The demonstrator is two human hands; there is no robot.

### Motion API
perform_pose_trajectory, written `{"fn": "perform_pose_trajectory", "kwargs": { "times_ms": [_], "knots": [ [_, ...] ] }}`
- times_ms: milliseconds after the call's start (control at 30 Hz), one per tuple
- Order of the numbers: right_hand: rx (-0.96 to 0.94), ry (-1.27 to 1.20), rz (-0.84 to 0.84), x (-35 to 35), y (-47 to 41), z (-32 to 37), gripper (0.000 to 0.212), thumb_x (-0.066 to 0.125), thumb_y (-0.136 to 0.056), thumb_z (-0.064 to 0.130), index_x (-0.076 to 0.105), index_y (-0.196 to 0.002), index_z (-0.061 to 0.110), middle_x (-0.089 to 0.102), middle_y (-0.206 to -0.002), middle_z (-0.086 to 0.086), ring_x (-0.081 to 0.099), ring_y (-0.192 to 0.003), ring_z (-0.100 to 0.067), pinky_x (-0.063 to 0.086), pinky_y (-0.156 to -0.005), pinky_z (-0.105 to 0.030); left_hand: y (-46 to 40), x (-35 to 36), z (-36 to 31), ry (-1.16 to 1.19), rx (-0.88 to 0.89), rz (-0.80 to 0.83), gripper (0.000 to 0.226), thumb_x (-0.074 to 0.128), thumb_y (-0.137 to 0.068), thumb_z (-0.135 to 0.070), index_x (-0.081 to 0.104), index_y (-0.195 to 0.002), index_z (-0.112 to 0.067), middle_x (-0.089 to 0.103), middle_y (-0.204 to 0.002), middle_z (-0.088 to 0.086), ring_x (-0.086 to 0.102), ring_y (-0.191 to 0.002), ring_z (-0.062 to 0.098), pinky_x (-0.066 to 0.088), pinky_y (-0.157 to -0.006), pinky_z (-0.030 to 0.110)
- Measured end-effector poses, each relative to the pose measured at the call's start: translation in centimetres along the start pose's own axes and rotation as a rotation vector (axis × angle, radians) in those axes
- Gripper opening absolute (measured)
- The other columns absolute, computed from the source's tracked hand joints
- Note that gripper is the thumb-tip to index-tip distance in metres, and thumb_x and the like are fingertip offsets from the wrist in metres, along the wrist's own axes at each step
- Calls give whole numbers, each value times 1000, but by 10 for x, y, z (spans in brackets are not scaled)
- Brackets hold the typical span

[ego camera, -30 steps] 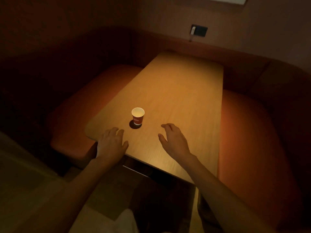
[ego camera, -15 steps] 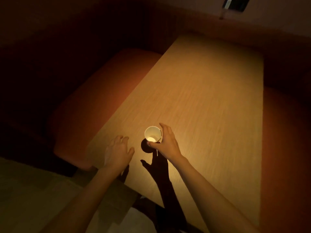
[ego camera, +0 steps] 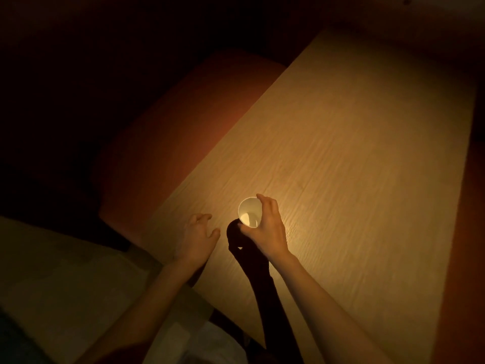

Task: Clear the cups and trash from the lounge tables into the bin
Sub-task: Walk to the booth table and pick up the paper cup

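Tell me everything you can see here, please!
paper cup: one, white inside, near corner of the table, held in a grip.
table: one, light wood, fills the middle and right.
bench seat: one, orange-red, left of the table.
floor: pale, lower left.
right hand: one, fingers and thumb curled round the cup.
left hand: one, fingers loosely bent, holding nothing, over the table's near edge left of the cup.

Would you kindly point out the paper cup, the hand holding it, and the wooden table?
paper cup [ego camera: 249,215], head view, on its pale inner wall.
right hand [ego camera: 270,229], head view, on the back of the hand.
wooden table [ego camera: 354,153], head view, on bare tabletop.
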State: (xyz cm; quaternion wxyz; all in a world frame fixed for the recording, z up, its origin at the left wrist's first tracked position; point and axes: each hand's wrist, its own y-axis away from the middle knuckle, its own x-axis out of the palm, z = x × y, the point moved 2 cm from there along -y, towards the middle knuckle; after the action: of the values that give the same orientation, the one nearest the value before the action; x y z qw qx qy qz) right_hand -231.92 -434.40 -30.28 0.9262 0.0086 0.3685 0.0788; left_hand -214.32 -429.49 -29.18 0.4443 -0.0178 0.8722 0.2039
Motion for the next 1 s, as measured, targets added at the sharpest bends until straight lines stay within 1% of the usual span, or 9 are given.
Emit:
{"fn": "perform_pose_trajectory", "kwargs": {
  "times_ms": [167,267,400,500,567,667,767,867,1000],
  "knots": [
    [-122,-133,-10,-32,26,27,83,77,-66,42,33,-136,35,32,-124,22,38,-112,2,37,-85,-17,32,-11,-16,477,-219,58,37,44,-99,-26,45,-134,-17,47,-135,8,50,-116,20,45,-94,35],
    [-196,-181,44,-46,55,38,84,78,-62,45,33,-133,39,34,-123,25,40,-114,2,36,-87,-14,69,-9,-31,735,-317,89,31,37,-101,-30,50,-126,-17,52,-124,6,52,-106,20,45,-97,44],
    [-324,-206,159,-55,96,51,84,79,-60,43,33,-130,45,32,-117,34,37,-109,13,33,-83,-5,124,-1,-40,919,-337,-33,33,37,-101,-29,54,-122,-10,58,-122,11,57,-108,25,44,-97,43],
    [-427,-197,241,-56,131,61,84,76,-60,49,34,-133,39,33,-118,30,36,-110,12,33,-84,-3,173,5,-34,1074,-343,-104,28,39,-100,-27,60,-112,-12,63,-112,9,60,-102,24,46,-94,40],
    [-483,-192,297,-52,155,69,84,76,-61,48,37,-133,35,36,-121,25,38,-112,8,32,-85,-2,208,11,-22,1160,-373,-184,27,41,-100,-26,61,-107,-11,64,-104,8,60,-93,20,44,-87,37],
    [-538,-192,387,-35,193,81,80,82,-64,37,40,-132,32,40,-122,21,40,-113,5,31,-86,-2,261,23,6,1285,-458,-311,22,42,-98,-22,62,-95,-14,63,-92,9,56,-86,19,40,-79,32],
    [-609,-197,548,-5,239,98,81,84,-64,35,41,-133,29,44,-125,17,40,-113,8,30,-87,2,312,37,40,1549,-529,-450,23,39,-100,-16,59,-90,-9,59,-81,10,55,-72,17,40,-66,26],
    [-669,-187,724,33,292,117,84,86,-63,34,40,-133,31,45,-128,19,39,-114,14,32,-90,1,372,54,85,1804,-592,-511,25,37,-100,-19,58,-97,-7,61,-85,13,58,-74,20,43,-68,29],
    [-748,-157,947,88,373,144,87,88,-60,35,40,-132,35,47,-131,16,43,-121,3,39,-98,-13,468,80,149,2073,-668,-689,32,38,-101,-26,56,-113,-2,72,-89,15,70,-81,25,53,-77,36]
  ]
}}
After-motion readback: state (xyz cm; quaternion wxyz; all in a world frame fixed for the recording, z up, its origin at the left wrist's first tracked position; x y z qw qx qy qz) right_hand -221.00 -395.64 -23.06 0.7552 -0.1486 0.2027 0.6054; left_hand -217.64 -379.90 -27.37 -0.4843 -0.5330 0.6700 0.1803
